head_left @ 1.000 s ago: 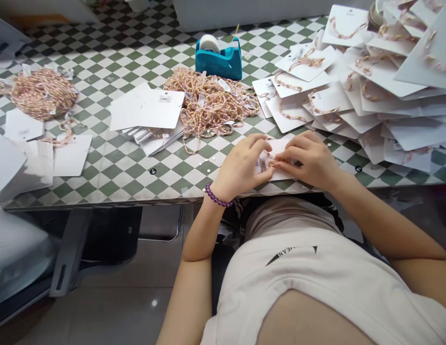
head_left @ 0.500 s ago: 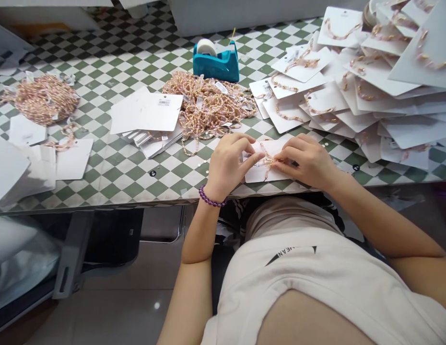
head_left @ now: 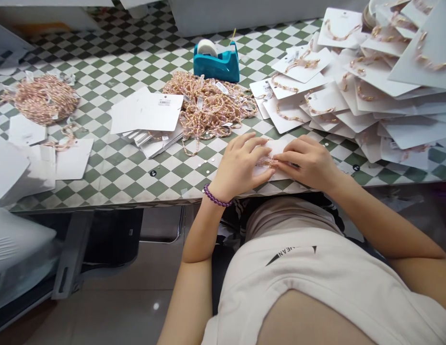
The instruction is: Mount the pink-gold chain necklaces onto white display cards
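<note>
At the table's front edge lies a white display card (head_left: 279,145), with a pink and gold beaded bracelet (head_left: 265,163) across it. My left hand (head_left: 244,163) rests over the card's left part, its fingers spread and its thumb below the beads. From the right, my right hand (head_left: 306,160) pinches the bracelet's beads between thumb and fingertips. My fingers hide much of the card and part of the strand. A purple bead bracelet (head_left: 217,197) circles my left wrist.
Behind my hands is a heap of beaded strands (head_left: 208,105), with a teal tape dispenser (head_left: 217,67) beyond. Blank cards (head_left: 147,112) lie to its left. Carded bracelets (head_left: 374,115) are piled at right. Another strand heap (head_left: 46,100) and cards (head_left: 74,160) sit far left.
My left hand has moved right and spread over the card, covering more of it. The bracelet's beads are now gathered between both hands. My right hand has hardly moved.
</note>
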The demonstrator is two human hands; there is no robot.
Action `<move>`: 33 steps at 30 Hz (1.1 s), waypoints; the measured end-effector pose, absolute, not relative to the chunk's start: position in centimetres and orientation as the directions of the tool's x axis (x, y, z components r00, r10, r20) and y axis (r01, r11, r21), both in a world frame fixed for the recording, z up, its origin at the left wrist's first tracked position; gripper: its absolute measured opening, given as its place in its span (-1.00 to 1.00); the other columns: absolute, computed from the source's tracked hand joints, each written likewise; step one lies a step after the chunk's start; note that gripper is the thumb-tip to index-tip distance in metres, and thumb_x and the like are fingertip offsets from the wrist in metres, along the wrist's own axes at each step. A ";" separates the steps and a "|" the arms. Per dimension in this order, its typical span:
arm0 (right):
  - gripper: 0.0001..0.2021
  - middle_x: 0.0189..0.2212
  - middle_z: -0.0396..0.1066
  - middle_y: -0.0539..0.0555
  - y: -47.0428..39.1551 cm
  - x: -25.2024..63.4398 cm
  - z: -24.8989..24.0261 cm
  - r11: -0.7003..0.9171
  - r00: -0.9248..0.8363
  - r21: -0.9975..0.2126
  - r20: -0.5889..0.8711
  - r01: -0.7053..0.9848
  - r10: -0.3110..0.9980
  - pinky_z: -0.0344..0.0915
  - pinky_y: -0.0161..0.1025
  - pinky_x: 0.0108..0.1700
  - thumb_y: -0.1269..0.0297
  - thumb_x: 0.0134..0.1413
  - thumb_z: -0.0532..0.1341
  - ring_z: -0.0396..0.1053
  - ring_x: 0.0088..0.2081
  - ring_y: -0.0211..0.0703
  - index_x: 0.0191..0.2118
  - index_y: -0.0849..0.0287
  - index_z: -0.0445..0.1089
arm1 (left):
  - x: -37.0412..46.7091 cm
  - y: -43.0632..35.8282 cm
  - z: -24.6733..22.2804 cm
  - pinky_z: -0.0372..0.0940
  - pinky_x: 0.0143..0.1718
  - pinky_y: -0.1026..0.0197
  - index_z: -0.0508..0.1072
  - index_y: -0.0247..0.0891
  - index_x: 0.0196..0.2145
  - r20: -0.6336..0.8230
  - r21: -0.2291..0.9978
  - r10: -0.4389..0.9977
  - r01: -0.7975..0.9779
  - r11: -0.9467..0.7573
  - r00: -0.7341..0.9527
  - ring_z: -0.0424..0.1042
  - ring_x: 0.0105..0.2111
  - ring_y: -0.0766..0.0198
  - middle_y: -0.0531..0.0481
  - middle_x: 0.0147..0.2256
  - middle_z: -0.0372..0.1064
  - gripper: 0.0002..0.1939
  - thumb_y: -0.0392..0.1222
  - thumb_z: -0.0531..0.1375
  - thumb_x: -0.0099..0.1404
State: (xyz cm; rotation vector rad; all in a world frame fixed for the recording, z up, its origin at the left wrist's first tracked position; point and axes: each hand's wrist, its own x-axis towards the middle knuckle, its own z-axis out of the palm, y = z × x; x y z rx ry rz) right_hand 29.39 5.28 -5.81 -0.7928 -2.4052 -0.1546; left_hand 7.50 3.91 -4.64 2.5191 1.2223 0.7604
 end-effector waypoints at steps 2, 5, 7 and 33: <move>-0.85 -0.40 0.41 0.07 5.2 29.5 -6.0 0.804 -0.624 -0.075 0.589 0.590 0.513 0.29 -0.24 -0.27 0.27 0.24 0.22 0.25 -0.37 -0.21 -0.29 0.16 0.54 | 7.6 3.9 -4.7 0.21 0.19 -0.02 0.48 -0.22 -0.10 0.329 0.438 0.792 0.660 -0.610 0.514 0.32 0.14 0.02 -0.11 0.07 0.43 -0.74 -0.09 0.26 0.27; -0.82 -0.34 0.42 0.09 5.1 29.6 -6.2 0.780 -0.612 -0.106 0.558 0.617 0.560 0.30 -0.21 -0.21 0.26 0.25 0.20 0.27 -0.32 -0.18 -0.21 0.14 0.56 | 7.7 3.9 -4.7 0.28 0.11 0.02 0.49 -0.25 -0.16 0.318 0.451 0.809 0.672 -0.587 0.494 0.38 0.05 0.06 -0.13 0.04 0.44 -0.80 -0.14 0.24 0.27; -0.80 -0.33 0.42 0.09 5.1 29.6 -6.2 0.779 -0.624 -0.115 0.532 0.617 0.572 0.30 -0.19 -0.18 0.25 0.26 0.18 0.27 -0.31 -0.17 -0.14 0.11 0.56 | 7.9 3.8 -4.6 0.28 0.09 0.00 0.49 -0.25 -0.19 0.311 0.451 0.822 0.687 -0.569 0.476 0.39 0.03 0.05 -0.13 0.04 0.44 -0.82 -0.15 0.24 0.27; -0.90 -0.29 0.46 0.07 5.3 29.6 -6.0 0.782 -0.614 -0.207 0.515 0.588 0.598 0.31 -0.17 -0.13 0.26 0.20 0.23 0.34 -0.27 -0.16 -0.28 0.09 0.50 | 8.2 3.9 -5.0 0.30 0.08 0.08 0.48 -0.24 -0.18 0.338 0.475 0.832 0.683 -0.554 0.440 0.42 0.02 0.10 -0.11 0.01 0.47 -0.85 -0.20 0.22 0.29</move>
